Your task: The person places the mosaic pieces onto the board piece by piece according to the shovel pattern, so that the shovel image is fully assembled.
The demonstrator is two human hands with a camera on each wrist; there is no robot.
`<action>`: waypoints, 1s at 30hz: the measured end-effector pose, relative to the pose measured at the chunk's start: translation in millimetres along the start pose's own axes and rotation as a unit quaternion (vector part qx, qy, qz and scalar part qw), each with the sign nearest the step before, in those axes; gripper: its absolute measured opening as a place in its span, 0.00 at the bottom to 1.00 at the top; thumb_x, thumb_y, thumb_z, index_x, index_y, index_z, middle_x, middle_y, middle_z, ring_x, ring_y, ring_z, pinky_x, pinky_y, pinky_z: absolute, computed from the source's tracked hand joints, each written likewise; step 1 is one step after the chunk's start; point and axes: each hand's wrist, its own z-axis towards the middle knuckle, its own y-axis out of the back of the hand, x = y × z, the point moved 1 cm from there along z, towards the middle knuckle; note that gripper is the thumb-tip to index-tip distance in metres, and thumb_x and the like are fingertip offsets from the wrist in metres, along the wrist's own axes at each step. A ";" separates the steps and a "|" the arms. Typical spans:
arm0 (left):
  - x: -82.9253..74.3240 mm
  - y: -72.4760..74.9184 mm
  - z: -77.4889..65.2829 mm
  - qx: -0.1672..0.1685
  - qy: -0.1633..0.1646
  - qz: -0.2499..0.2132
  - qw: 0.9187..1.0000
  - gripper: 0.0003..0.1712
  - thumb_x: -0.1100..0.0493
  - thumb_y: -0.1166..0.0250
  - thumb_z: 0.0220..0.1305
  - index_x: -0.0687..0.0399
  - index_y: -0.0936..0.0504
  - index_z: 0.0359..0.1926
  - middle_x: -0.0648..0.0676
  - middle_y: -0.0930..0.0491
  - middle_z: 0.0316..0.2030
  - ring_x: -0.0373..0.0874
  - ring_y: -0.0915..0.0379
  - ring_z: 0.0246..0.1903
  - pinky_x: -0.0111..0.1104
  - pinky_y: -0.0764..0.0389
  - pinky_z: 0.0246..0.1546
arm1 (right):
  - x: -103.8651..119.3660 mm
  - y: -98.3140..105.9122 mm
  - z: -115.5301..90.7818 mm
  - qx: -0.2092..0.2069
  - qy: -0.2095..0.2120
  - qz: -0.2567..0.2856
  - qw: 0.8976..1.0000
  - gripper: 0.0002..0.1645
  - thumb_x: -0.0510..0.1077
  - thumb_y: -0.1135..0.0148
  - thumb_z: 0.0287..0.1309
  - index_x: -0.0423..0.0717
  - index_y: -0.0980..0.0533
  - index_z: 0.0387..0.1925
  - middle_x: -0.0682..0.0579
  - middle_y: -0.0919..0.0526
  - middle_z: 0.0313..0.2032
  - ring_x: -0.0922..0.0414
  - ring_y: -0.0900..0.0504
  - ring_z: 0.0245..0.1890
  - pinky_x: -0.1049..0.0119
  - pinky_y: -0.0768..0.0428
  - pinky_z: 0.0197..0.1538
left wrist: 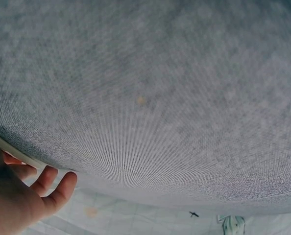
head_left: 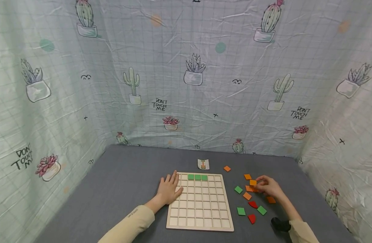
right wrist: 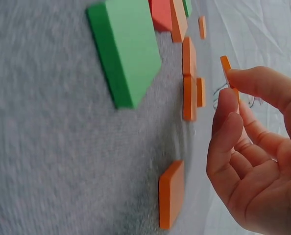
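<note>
A wooden grid board (head_left: pixel 199 222) lies on the grey table, with green square tiles (head_left: pixel 198 177) in its top row. My left hand (head_left: pixel 168 189) rests on the board's upper left edge, fingers spread; the left wrist view catches only part of this hand (left wrist: pixel 33 196) at the frame's edge. Right of the board, my right hand (head_left: pixel 269 188) pinches an orange square tile (head_left: pixel 253 182) between thumb and fingers. In the right wrist view this tile (right wrist: pixel 226 63) is held up off the table, seen nearly edge-on. Loose orange tiles (head_left: pixel 247 196) lie below and around that hand.
Green tiles (head_left: pixel 241 211) and red quarter-round tiles (head_left: pixel 251 218) lie between the board and my right forearm. A small printed pattern card (head_left: pixel 203 164) sits behind the board, near a lone orange tile (head_left: pixel 227 168). A cactus-print curtain (head_left: pixel 192 118) encloses the table's back and sides.
</note>
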 end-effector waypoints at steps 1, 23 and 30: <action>-0.1 0.0 -0.1 -0.001 0.000 0.000 1.000 0.36 0.38 0.58 0.64 0.58 0.39 0.64 0.58 0.41 0.64 0.54 0.39 0.56 0.47 0.37 0.44 | 0.9 -1.5 -0.6 0.000 0.002 0.003 1.000 0.24 0.44 0.38 0.51 0.33 0.31 0.46 0.49 0.19 0.29 0.57 0.22 0.25 0.62 0.25 0.28; -1.5 -3.1 -3.2 -0.001 -0.001 -0.002 1.000 0.36 0.39 0.58 0.65 0.59 0.40 0.65 0.59 0.42 0.65 0.54 0.40 0.57 0.48 0.38 0.46 | 26.7 -44.4 -8.3 0.023 0.065 0.032 0.997 0.22 0.39 0.37 0.47 0.32 0.31 0.43 0.48 0.22 0.26 0.56 0.24 0.21 0.63 0.25 0.26; -1.4 -3.8 -4.1 -0.003 0.000 0.003 1.000 0.36 0.39 0.58 0.65 0.58 0.40 0.65 0.58 0.42 0.65 0.54 0.39 0.56 0.47 0.38 0.45 | 33.4 -54.0 -6.6 0.037 0.087 0.025 0.995 0.20 0.40 0.38 0.48 0.35 0.30 0.42 0.48 0.22 0.26 0.58 0.26 0.18 0.64 0.27 0.23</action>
